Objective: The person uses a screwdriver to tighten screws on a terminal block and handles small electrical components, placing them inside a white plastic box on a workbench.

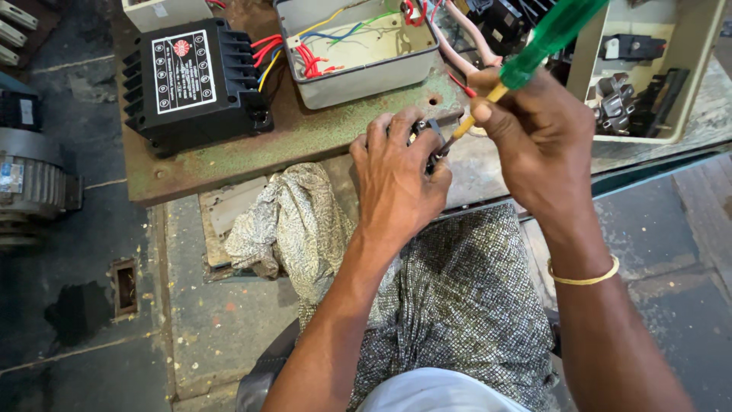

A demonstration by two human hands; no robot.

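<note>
Lap: your knees are under a patterned grey cloth [465, 305], nearest the camera; a crumpled pale rag [293, 217] hangs off the near edge of the worktop beside it.
Left hand: your left hand [396, 179] is curled shut around a small dark metal part [428, 137], holding it at the near edge of the worktop [320, 137].
Right hand: your right hand [534, 145], with a thin gold bangle [584, 276] on its wrist, grips a screwdriver [534, 53] with a clear green handle; its yellow collar and blade slant down to the part, tip touching it.
Worktop: a worn green metal plate, rusty at its edges.
Far left corner: a black finned box [194, 84] stands there, carrying an upright white rectangular label [183, 70] with black print and a small red mark at its top.
Far middle: an open grey box [358, 49] with red, yellow, blue and green wires [320, 53] inside; red wires run from it to the black box.
Far right: a beige casing [656, 69] holds black fittings, just beyond your right hand.
Floor: dark concrete, with a grey motor [27, 183] at the left edge.
</note>
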